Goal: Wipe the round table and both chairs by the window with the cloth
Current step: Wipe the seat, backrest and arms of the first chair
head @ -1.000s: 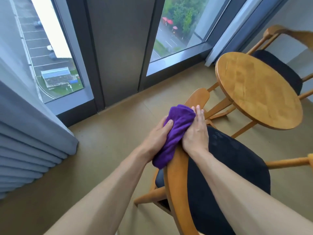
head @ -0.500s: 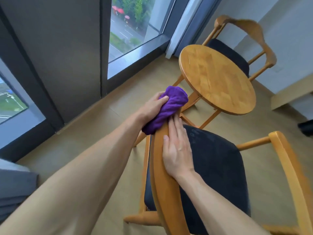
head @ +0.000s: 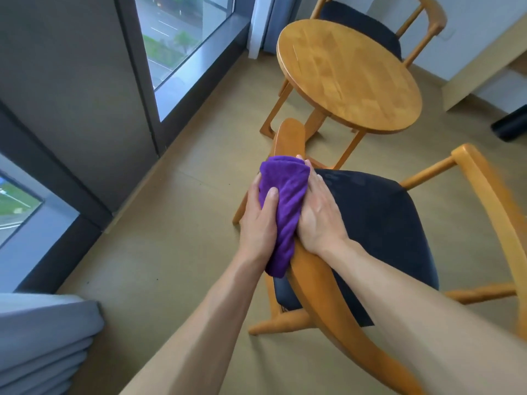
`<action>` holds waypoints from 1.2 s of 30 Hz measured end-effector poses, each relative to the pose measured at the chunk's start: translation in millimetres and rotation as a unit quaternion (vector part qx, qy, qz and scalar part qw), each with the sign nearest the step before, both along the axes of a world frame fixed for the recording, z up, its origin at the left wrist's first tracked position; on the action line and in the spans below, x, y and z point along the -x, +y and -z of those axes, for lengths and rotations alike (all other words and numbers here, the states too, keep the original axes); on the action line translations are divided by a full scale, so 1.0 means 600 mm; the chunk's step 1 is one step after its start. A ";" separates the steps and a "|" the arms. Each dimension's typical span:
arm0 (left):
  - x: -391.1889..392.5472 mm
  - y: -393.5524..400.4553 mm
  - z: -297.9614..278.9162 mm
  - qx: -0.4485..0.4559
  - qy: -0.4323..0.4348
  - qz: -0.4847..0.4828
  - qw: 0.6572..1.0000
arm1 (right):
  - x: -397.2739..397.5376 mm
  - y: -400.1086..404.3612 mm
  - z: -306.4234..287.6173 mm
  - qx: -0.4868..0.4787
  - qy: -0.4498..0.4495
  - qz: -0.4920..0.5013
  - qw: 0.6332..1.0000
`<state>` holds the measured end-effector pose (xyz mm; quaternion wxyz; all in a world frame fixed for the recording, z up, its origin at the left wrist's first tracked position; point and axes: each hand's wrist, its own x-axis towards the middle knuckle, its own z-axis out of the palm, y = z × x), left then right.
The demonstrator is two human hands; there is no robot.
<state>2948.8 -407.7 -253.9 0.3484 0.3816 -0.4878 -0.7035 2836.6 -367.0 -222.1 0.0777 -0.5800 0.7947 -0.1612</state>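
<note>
Purple microfibre cloth (head: 285, 206), bunched over curved wooden backrest of near dark-cushioned chair (head: 310, 280); left hand (head: 261, 220) grips it, right hand (head: 319, 215) lies flat alongside. Round wooden worktop (head: 349, 72) beyond chair; second chair (head: 427, 21) behind.

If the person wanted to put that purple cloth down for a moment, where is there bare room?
The round table top is bare. The near chair's dark seat is free between its two wooden arms. Open floor lies between window and chair. It is crowded on the armrest, where both hands hold the cloth.
</note>
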 end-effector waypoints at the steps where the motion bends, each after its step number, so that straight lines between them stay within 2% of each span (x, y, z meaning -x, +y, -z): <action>1: 0.000 0.008 -0.001 0.009 -0.008 -0.004 1.000 | 0.000 0.000 0.000 -0.003 0.003 0.003 1.000; 5: 0.020 -0.044 -0.016 0.056 -0.047 -0.001 0.997 | -0.008 -0.004 -0.007 0.026 -0.026 0.015 0.999; 8: 0.034 -0.080 -0.031 0.049 -0.043 0.023 0.998 | -0.011 -0.003 -0.010 0.048 -0.047 0.020 0.998; 10: 0.030 -0.067 -0.030 0.037 -0.029 0.006 0.999 | -0.011 -0.001 -0.009 0.046 -0.062 0.021 0.997; 14: 0.005 0.026 -0.022 0.003 -0.005 -0.063 0.998 | -0.008 0.004 -0.001 0.045 -0.130 0.035 0.990; 15: -0.003 0.055 -0.018 -0.002 0.000 -0.081 0.997 | -0.006 0.004 0.002 0.039 -0.128 0.033 0.990; 18: -0.016 0.156 -0.003 -0.007 -0.004 -0.128 0.992 | 0.000 0.001 0.005 0.012 -0.051 0.011 0.999; 20: -0.014 0.219 0.002 -0.026 -0.025 -0.150 0.988 | 0.000 0.000 0.000 0.004 -0.059 0.008 0.998; 24: -0.005 0.217 -0.005 -0.020 -0.050 -0.192 0.980 | -0.010 0.040 -0.005 -0.015 -0.067 -0.032 0.997; 28: -0.006 0.172 -0.023 -0.025 -0.036 -0.183 0.982 | -0.008 0.106 -0.012 0.010 -0.165 -0.080 0.983; 36: 0.009 0.273 -0.012 -0.059 -0.047 -0.272 0.959 | 0.008 0.188 -0.006 -0.029 -0.084 -0.202 0.975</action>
